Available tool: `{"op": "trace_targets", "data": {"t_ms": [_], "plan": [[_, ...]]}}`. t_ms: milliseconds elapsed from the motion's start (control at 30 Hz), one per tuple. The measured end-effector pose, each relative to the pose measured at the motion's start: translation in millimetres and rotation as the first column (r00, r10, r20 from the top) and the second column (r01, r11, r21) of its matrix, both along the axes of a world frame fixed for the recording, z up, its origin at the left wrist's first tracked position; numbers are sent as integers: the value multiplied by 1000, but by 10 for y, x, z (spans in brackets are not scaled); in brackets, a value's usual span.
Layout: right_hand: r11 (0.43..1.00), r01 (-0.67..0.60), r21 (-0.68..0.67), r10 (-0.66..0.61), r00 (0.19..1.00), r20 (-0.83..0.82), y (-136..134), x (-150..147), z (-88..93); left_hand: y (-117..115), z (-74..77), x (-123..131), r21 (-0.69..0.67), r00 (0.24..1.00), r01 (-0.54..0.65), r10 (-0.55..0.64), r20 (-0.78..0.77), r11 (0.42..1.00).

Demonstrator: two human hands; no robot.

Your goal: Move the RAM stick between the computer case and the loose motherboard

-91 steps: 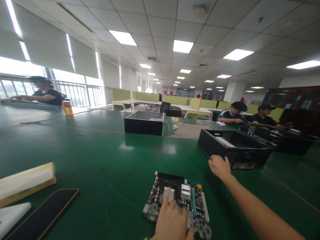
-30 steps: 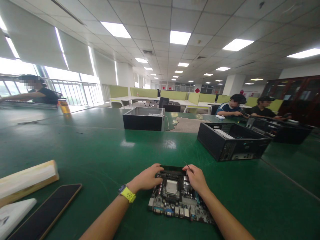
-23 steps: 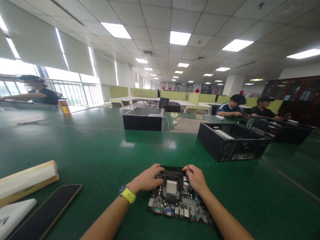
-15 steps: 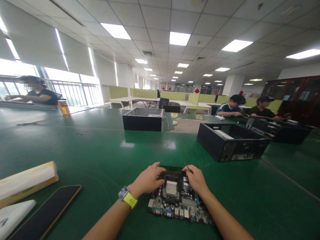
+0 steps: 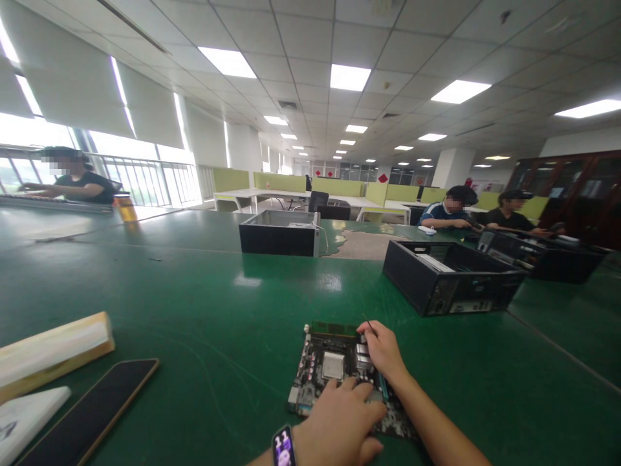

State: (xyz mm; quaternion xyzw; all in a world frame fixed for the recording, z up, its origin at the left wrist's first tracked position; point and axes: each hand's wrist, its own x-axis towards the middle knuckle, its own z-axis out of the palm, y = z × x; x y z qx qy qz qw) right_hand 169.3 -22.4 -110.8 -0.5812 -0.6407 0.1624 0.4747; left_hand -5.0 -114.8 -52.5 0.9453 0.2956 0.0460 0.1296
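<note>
A computer motherboard (image 5: 310, 369) lies on the green table, a square silver processor (image 5: 333, 366) near its middle. Along its far edge runs a green memory stick (image 5: 334, 329). My right hand (image 5: 383, 349) is closed at the right end of that stick, pinching a thin dark rod (image 5: 369, 325) whose tip pokes up past the fingers; its kind cannot be made out. My left hand (image 5: 342, 417), with a watch (image 5: 283, 446) at the wrist, is open, fingers spread over the near part of the board. It hides the board's port side.
Open black computer cases stand ahead (image 5: 279, 239) and to the right (image 5: 446, 278), another (image 5: 541, 252) beyond. At left lie a dark flat phone-like slab (image 5: 92, 411), a white box (image 5: 29, 421) and a long pale block (image 5: 53, 356). Several people sit around the table.
My left hand has left the board's far left edge and come back toward me, over its near part. The green memory stick now shows more. My right hand has hardly moved.
</note>
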Motion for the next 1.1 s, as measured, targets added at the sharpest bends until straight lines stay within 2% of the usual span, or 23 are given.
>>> {"op": "trace_targets", "data": {"t_ms": [200,300,400,500,600,667,800,867,1000,1100], "plan": [[990,112,83,-106,992,-67,20,73,65,6,4,11,30,999,-44,44,14,999],[965,225,133,-222,974,-40,60,232,204,51,-15,-37,45,997,-73,71,38,996],[925,353,143,-371,919,130,148,511,503,196,-34,-134,61,989,-135,132,64,989],[856,506,108,-500,758,419,299,874,926,422,-38,-280,75,973,-218,210,93,973],[796,597,94,-520,597,611,501,1268,1297,671,-49,-468,70,943,-322,314,112,944],[780,624,43,-483,557,676,646,1533,1433,832,-69,-615,62,915,-394,385,121,917],[752,637,-168,-357,609,708,912,2008,1458,1131,-124,-962,88,846,-530,517,134,844],[753,619,-222,-319,639,700,1008,2183,1430,1269,-137,-1156,112,806,-591,579,125,799],[791,561,-245,-252,663,705,1066,2350,1411,1530,-116,-1569,171,728,-683,679,90,710],[795,563,-226,-275,667,693,988,2312,1391,1704,-96,-1845,209,669,-735,740,68,645]]}}
